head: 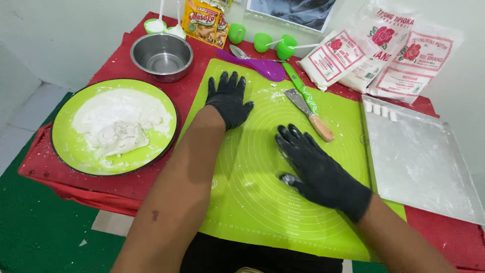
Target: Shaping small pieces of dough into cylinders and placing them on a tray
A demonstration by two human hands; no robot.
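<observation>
Red-covered desk (166, 96): both black-gloved hands, left hand (230, 98) and right hand (316, 169), lie flat, fingers spread, holding nothing, on the thin lime-green silicone mat (262, 202). Mat looks limp and light (floury, perhaps slippery); lift at an edge.

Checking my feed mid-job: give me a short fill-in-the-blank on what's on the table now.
1. Both hands, left hand and right hand, wear ___ gloves.
2. Both palms rest flat on the green ___.
3. The dough sits on a green ___.
4. The steel bowl looks ___.

Missing words: black; mat; plate; empty
</observation>
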